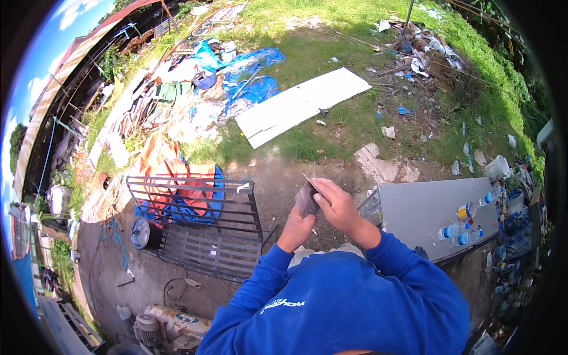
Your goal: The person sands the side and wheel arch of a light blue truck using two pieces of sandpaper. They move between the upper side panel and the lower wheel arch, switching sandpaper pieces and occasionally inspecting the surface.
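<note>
In front of my chest, both hands meet on a thin dark grey folded sheet, which looks like sandpaper. My left hand grips its lower end, thumb on top. My right hand closes over its upper right edge, and the fingers hide part of it. Left of the hands lies a black slatted metal frame, apart from them. To the right, a grey flat panel carries a yellow-labelled can and several plastic bottles.
A black can with a round silvery lid stands at the frame's left end. Nearer lies a rusty air compressor. A long white board lies on the grass ahead, beside blue tarps. A white bucket stands behind the panel.
</note>
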Demonstrator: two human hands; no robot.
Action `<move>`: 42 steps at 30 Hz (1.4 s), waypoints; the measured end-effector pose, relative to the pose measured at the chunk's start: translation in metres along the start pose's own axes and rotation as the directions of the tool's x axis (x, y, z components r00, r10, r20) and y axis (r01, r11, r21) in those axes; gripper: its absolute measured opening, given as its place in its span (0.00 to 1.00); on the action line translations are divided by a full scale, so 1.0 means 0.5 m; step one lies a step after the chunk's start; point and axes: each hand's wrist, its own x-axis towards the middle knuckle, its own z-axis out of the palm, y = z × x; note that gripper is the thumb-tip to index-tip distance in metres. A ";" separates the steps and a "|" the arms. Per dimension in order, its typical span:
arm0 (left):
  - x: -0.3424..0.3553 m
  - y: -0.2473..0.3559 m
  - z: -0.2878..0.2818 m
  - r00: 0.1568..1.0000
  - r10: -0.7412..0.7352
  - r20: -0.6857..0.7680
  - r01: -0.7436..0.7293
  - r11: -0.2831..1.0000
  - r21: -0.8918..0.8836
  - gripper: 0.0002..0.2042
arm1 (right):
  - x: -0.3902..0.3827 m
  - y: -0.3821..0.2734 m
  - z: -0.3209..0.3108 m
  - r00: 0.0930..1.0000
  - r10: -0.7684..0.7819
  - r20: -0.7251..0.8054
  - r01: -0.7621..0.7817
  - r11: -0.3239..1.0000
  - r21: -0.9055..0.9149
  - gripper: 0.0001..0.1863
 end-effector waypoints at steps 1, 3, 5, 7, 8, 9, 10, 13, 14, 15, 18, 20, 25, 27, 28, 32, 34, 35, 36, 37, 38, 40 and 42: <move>0.017 -0.010 -0.045 0.999 0.049 0.019 -0.051 0.989 0.139 0.18 | 0.008 -0.064 0.015 0.996 -0.072 0.056 0.071 0.997 0.017 0.20; 0.027 -0.018 -0.082 0.996 0.086 -0.007 -0.082 0.966 0.244 0.19 | 0.022 -0.094 0.053 0.989 -0.101 0.109 0.096 0.994 0.055 0.19; 0.023 -0.018 -0.092 0.999 -0.043 0.010 0.042 0.997 0.070 0.20 | 0.053 -0.002 0.099 0.989 0.145 0.030 -0.146 0.989 0.033 0.20; -0.008 -0.038 -0.099 0.994 -0.081 0.077 0.088 0.993 -0.085 0.18 | 0.097 0.072 0.103 0.929 0.371 0.005 -0.366 0.916 0.166 0.22; -0.011 -0.008 -0.101 0.992 -0.124 0.021 0.126 0.983 -0.134 0.18 | 0.114 0.087 0.100 0.910 0.414 -0.004 -0.404 0.890 0.211 0.22; -0.022 0.027 -0.101 0.985 -0.170 -0.033 0.161 0.969 -0.186 0.18 | 0.128 0.101 0.096 0.889 0.457 -0.010 -0.439 0.861 0.257 0.22; -0.026 0.053 -0.105 0.972 -0.218 -0.086 0.192 0.951 -0.241 0.17 | 0.142 0.105 0.088 0.867 0.497 -0.011 -0.471 0.829 0.301 0.22; -0.002 0.042 -0.170 0.971 -0.194 -0.142 0.174 0.974 -0.145 0.16 | 0.192 0.129 0.067 0.810 0.582 0.079 -0.535 0.675 0.509 0.27; 0.011 0.061 -0.159 0.973 -0.187 -0.137 0.174 0.980 -0.098 0.16 | 0.204 0.150 0.060 0.796 0.600 0.080 -0.539 0.643 0.545 0.28; 0.020 0.080 -0.130 0.976 -0.103 -0.191 0.101 0.995 -0.020 0.15 | 0.209 0.202 0.073 0.818 0.575 -0.011 -0.497 0.716 0.491 0.33; 0.056 0.136 -0.083 0.993 0.002 -0.118 0.006 0.998 0.068 0.15 | 0.253 0.270 0.081 0.819 0.529 -0.223 -0.443 0.829 0.341 0.35; 0.087 0.151 -0.067 0.986 0.074 -0.148 -0.049 0.985 0.165 0.14 | 0.258 0.251 0.086 0.817 0.557 -0.152 -0.471 0.795 0.383 0.36; 0.171 0.168 -0.054 0.968 0.096 -0.233 -0.053 0.981 0.184 0.14 | 0.165 0.218 0.072 0.863 0.477 0.169 -0.505 0.799 0.327 0.33; 0.206 0.178 -0.068 0.952 0.076 -0.297 -0.037 0.990 0.136 0.14 | 0.134 0.196 0.029 0.824 0.460 0.331 -0.551 0.788 0.275 0.29; 0.223 0.182 -0.070 0.946 0.061 -0.317 -0.028 0.994 0.110 0.14 | 0.125 0.213 0.015 0.845 0.471 0.253 -0.535 0.733 0.421 0.28; 0.272 0.031 -0.124 0.923 0.085 -0.375 0.033 0.954 0.297 0.21 | 0.136 0.285 -0.021 0.799 0.594 0.092 -0.420 0.443 0.792 0.26; 0.264 0.021 -0.070 0.873 0.217 -0.436 -0.106 0.958 0.265 0.24 | 0.147 0.280 -0.040 0.747 0.655 0.110 -0.384 0.290 0.876 0.27; 0.257 0.014 -0.057 0.861 0.244 -0.447 -0.119 0.950 0.288 0.28 | 0.156 0.265 -0.055 0.723 0.675 0.147 -0.372 0.201 0.906 0.28; 0.250 0.006 -0.045 0.848 0.269 -0.457 -0.130 0.941 0.314 0.31 | 0.161 0.259 -0.060 0.698 0.691 0.187 -0.356 0.109 0.928 0.29; 0.238 0.009 -0.044 0.911 0.142 -0.388 -0.037 0.964 0.265 0.32 | 0.162 0.260 -0.058 0.687 0.706 0.172 -0.339 0.102 0.935 0.30; 0.230 0.010 -0.044 0.950 0.011 -0.311 0.061 0.973 0.223 0.32 | 0.163 0.258 -0.055 0.683 0.710 0.169 -0.322 0.086 0.943 0.30; 0.223 0.002 -0.024 0.984 -0.064 -0.166 0.073 0.996 0.046 0.28 | 0.165 0.240 -0.042 0.679 0.713 0.176 -0.297 0.047 0.954 0.31; 0.228 0.027 0.009 0.993 -0.004 -0.117 -0.012 0.991 -0.131 0.25 | 0.164 0.218 -0.020 0.718 0.644 0.265 -0.377 0.039 0.925 0.32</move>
